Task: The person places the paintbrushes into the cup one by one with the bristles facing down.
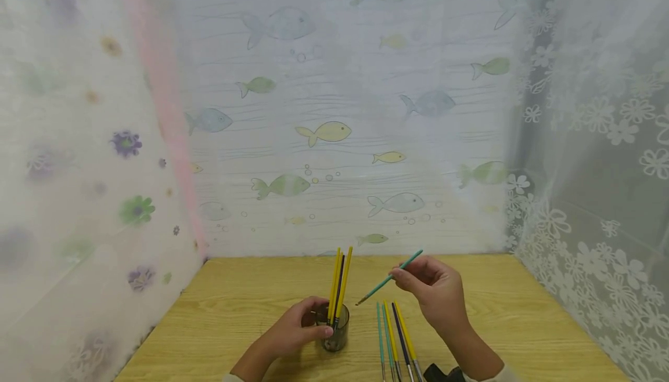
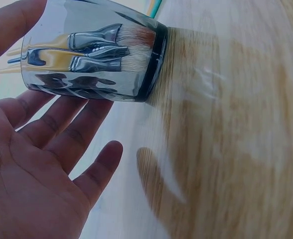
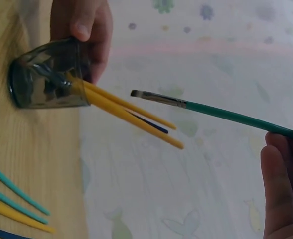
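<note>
The left hand (image 1: pixel 295 330) reaches in from the near edge of the counter (image 1: pixel 251 301) with its fingers curled round a small clear glass cup (image 1: pixel 334 328), the thumb on the near side and the fingers wrapped behind it; the left wrist view shows the palm open toward the glass with the fingertips against its wall. The right hand (image 1: pixel 436 292) is raised above the counter to the right of the cup, wrist bent, pinching a teal paintbrush (image 1: pixel 389 277) between thumb and fingertips near the handle's far end, so that the brush slants down to the left with its dark flat bristle tip pointing toward the cup (tip and cup stay apart). The cup stands upright on the counter near its middle and holds three brushes (image 1: pixel 338 280), two with yellow handles and one dark blue, handles up and bristles down against the thick glass base; metal ferrules and pale bristles show through the wall in the left wrist view. On the counter just right of the cup, below the right hand, lie more loose brushes (image 1: pixel 397 338) side by side, about five: two teal, two yellow and one dark blue, thin and straight with metal ferrules at the near ends. The counter is light wood with a fine grain. Translucent curtains printed with fish (image 1: pixel 324 132) and flowers enclose the space.
</note>
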